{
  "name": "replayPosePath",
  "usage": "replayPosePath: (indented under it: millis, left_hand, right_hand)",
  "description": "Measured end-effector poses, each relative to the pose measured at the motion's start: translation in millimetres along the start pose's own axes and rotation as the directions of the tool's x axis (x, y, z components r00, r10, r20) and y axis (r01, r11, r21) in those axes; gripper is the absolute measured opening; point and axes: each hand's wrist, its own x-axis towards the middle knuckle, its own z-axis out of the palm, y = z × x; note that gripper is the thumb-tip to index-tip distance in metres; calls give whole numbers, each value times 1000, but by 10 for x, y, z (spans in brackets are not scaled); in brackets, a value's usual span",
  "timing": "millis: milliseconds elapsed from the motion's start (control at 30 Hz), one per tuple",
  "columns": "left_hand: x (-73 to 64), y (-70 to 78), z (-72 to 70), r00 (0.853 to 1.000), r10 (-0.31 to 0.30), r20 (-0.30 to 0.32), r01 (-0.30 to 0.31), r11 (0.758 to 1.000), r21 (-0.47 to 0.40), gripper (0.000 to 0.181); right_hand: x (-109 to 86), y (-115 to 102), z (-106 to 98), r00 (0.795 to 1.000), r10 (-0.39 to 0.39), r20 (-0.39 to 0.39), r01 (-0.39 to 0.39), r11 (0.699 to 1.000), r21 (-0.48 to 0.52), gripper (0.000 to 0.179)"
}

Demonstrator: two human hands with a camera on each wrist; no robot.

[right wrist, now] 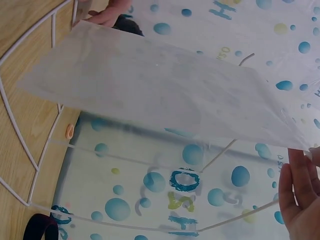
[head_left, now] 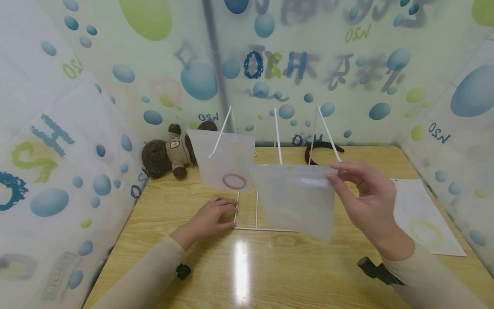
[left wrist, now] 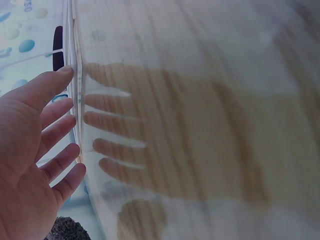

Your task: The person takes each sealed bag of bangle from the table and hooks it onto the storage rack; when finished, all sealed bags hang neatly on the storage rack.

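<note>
A white wire rack [head_left: 256,210] with slanted upright arms stands on the table. My left hand [head_left: 210,216] rests against the left side of its base, fingers extended; the left wrist view shows the same fingers spread and fairly straight. Between thumb and fingers, my right hand [head_left: 368,201] pinches the top right corner of a translucent plastic bag [head_left: 295,199]. That bag hangs in front of the rack's right part, and the right wrist view shows it stretching away from the pinched corner. A second translucent bag [head_left: 216,150] hangs at the rack's left arm, with a dull purplish ring [head_left: 234,181] showing on it.
A brown plush bear [head_left: 156,159] lies behind the rack at the left. At the back is a dark headband [head_left: 326,145]. To the right lies a white sheet or bag [head_left: 413,197] with a yellow ring [head_left: 440,234]. Printed curtains enclose the wooden table [head_left: 193,279].
</note>
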Motion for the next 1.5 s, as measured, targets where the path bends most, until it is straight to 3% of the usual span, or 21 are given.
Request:
replayPosePath:
  millis: [367, 800, 967, 1167, 1500]
  left_hand:
    - [-3, 1, 1, 1000, -15, 6, 15, 1000, 3, 42]
    - [7, 10, -7, 1000, -9, 11, 9, 1000, 13, 42]
    - [4, 3, 4, 1000, -11, 9, 11, 1000, 14, 42]
    - [-4, -10, 30, 1000, -14, 6, 14, 1000, 14, 43]
    - [-3, -18, 27, 1000, -7, -2, 7, 1000, 20, 43]
  right_hand:
    - [12, 16, 100, 1000, -6, -8, 6, 1000, 4, 22]
    - [1, 34, 131, 1000, 5, 11, -3, 990, -141, 21]
    - [18, 46, 182, 999, -29, 19, 32, 981, -194, 20]
    - [36, 104, 201, 996, -75, 41, 84, 947, -309, 19]
    - [73, 189, 135, 991, -77, 112, 122, 869, -479, 29]
